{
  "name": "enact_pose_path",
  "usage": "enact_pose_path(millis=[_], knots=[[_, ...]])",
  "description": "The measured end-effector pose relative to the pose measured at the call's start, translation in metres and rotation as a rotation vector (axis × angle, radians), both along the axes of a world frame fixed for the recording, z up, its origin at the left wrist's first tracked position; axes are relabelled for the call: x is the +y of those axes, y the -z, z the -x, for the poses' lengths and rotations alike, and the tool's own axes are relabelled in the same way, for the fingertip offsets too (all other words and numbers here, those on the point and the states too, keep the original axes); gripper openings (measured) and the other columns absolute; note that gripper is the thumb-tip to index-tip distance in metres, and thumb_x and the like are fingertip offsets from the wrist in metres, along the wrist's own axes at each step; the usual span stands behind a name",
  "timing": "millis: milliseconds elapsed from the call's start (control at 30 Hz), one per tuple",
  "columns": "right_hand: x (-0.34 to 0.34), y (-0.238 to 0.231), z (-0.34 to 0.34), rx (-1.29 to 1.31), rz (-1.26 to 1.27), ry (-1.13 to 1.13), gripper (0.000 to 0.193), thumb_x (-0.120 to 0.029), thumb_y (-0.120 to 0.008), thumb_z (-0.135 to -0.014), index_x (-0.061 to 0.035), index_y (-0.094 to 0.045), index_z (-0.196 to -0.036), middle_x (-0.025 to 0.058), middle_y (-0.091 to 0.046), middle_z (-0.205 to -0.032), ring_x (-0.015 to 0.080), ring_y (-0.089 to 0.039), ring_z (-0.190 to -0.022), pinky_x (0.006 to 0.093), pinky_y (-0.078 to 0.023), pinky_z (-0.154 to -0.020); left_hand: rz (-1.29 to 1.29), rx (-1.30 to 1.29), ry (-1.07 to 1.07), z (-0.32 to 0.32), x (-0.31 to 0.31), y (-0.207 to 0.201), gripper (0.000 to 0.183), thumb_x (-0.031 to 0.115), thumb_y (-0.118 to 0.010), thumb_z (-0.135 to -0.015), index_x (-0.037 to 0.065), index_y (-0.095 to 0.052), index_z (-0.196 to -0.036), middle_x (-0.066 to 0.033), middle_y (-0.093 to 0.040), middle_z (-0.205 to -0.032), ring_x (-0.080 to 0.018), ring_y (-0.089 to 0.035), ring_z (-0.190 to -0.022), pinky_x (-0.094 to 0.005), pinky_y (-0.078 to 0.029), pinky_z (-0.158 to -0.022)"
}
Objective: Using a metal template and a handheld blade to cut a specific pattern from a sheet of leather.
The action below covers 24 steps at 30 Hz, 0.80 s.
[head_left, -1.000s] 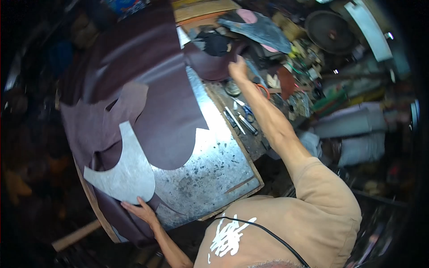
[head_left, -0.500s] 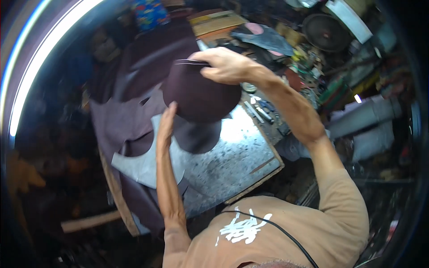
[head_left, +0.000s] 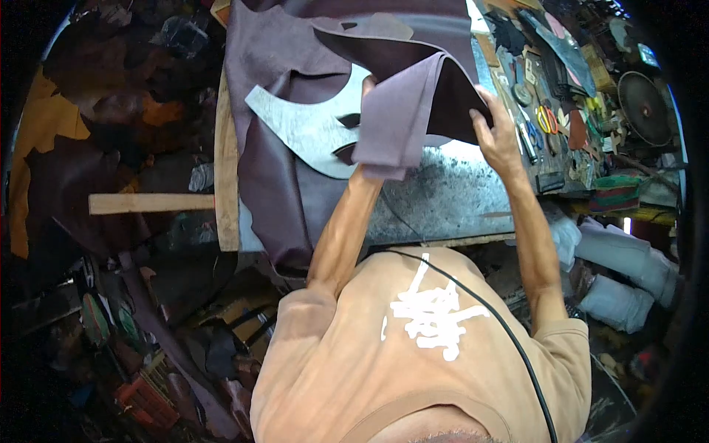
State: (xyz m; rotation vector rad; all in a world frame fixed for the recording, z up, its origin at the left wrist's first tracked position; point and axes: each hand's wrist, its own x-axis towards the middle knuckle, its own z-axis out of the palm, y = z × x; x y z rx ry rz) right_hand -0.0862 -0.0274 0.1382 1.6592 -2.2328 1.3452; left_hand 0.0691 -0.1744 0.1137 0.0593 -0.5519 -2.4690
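Note:
A cut piece of dark purple-brown leather (head_left: 394,118) is raised above the work table, bent over so that its paler underside faces me on the left. My right hand (head_left: 500,140) pinches its right edge between thumb and fingers. Behind the folded flap is my left hand (head_left: 368,85); only a bit of its fingers shows, so its grip is hidden. Just left of that hand lies a curved pale grey pattern sheet (head_left: 295,125) with dark gaps beside the flap. It rests on a large dark leather hide (head_left: 269,177) that drapes over the table's near left edge.
The metal-topped table (head_left: 465,196) has a wooden edge. At its right stand yellow-handled scissors (head_left: 547,119) among several small tools. A wooden bar (head_left: 151,204) juts out to the left. A black cable (head_left: 509,336) runs over my shirt.
The view has turned and shifted. The leather piece, earlier hanging broad and flat from my right hand, is now folded over. My left hand has gone behind it.

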Motion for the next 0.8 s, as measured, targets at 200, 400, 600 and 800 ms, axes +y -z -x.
enact_pose_path(millis=[200,400,600,800], knots=[[0.017,0.062,-0.022,-0.329,0.039,0.097,0.043,0.001,-0.053,-0.086,0.0000,-0.048,-0.129,0.0153,-0.061,-0.110,0.0236,-0.058,-0.107,0.0348,-0.043,-0.096,0.425,-0.396,-0.499,-0.002,-0.010,0.021,0.036,0.030,-0.040,-0.103,0.009,-0.046,-0.131,-0.0127,-0.061,-0.107,-0.0188,-0.066,-0.089,-0.0251,-0.056,-0.073],[0.018,0.084,-0.033,-0.446,-0.016,0.158,0.032,-0.001,-0.050,-0.088,0.0018,-0.050,-0.119,0.0214,-0.061,-0.104,0.0327,-0.061,-0.099,0.0402,-0.046,-0.089,0.420,-0.342,-0.128,0.002,-0.009,0.037,0.037,0.013,-0.059,-0.093,0.003,-0.043,-0.125,-0.0081,-0.057,-0.110,-0.0155,-0.061,-0.095,-0.0281,-0.054,-0.084],[0.007,0.068,-0.024,-0.271,-0.059,0.145,0.033,0.000,-0.054,-0.086,0.0023,-0.050,-0.119,0.0206,-0.062,-0.104,0.0326,-0.062,-0.097,0.0391,-0.048,-0.087,0.844,-0.399,-0.358,0.003,-0.015,0.042,0.037,0.022,-0.056,-0.095,0.002,-0.045,-0.125,-0.0049,-0.057,-0.102,-0.0107,-0.056,-0.091,-0.0237,-0.049,-0.082],[0.000,0.046,-0.029,-0.123,-0.005,0.103,0.033,-0.001,-0.051,-0.086,0.0022,-0.050,-0.118,0.0241,-0.059,-0.108,0.0420,-0.059,-0.101,0.0458,-0.048,-0.088,0.196,-0.231,-0.011,0.017,-0.030,0.019,0.034,0.032,-0.046,-0.101,0.004,-0.050,-0.120,-0.0077,-0.063,-0.097,-0.0139,-0.065,-0.089,-0.0302,-0.057,-0.080]])
